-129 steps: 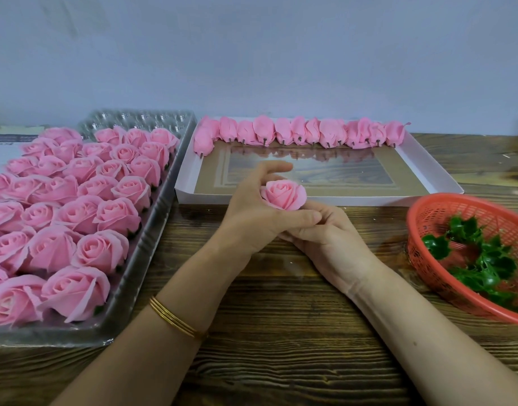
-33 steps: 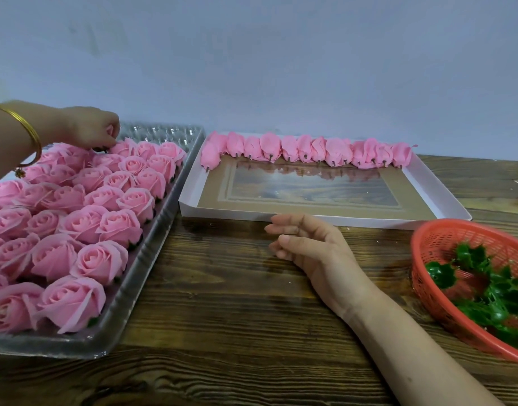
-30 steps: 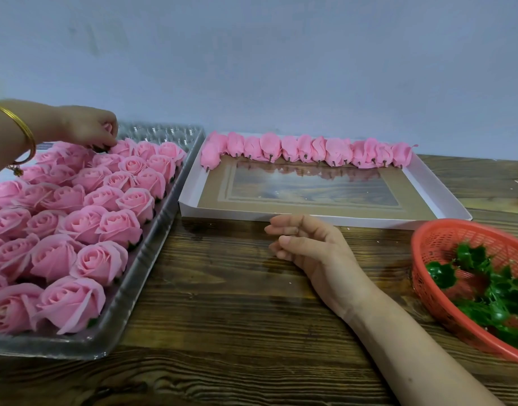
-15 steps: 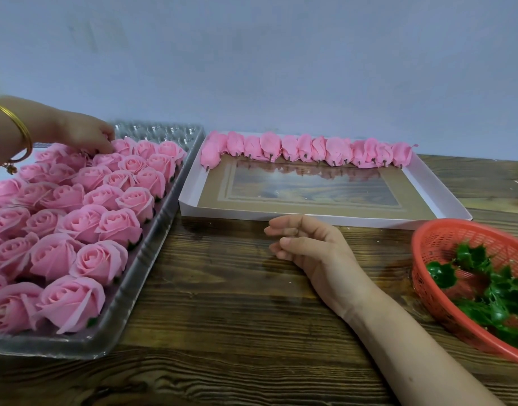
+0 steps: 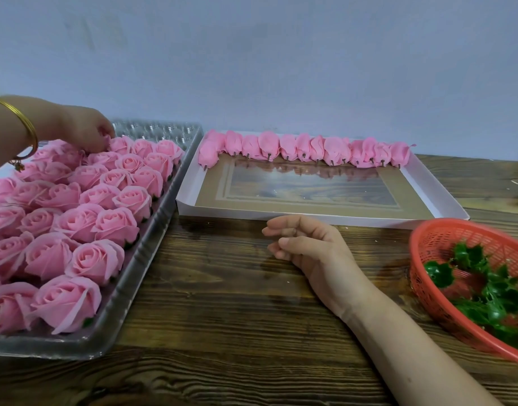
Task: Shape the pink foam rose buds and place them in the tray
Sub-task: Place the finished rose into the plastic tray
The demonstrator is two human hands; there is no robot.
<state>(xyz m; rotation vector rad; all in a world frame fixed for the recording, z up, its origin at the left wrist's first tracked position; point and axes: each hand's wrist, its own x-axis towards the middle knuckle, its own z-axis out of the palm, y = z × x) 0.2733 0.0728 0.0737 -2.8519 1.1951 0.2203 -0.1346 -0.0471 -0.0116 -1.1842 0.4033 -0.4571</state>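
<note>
While seemingly setting a shaped rose into the far row of the clear tray (image 5: 152,235): judged well past halfway.
Noted left hand (image 5: 82,130) fingertips-down among open, layered pink roses (image 5: 114,227) at tray's far end; cannot tell if gripping. Right of tray, found white box (image 5: 339,219) with one row of closed buds (image 5: 304,149) left to shape; right hand (image 5: 307,247) loosely curled, empty.

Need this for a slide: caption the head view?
Left hand at far pink foam roses in clear tray; right hand idle before white tray.

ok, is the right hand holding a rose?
No, the right hand rests empty on the wooden table, fingers loosely curled.
</note>
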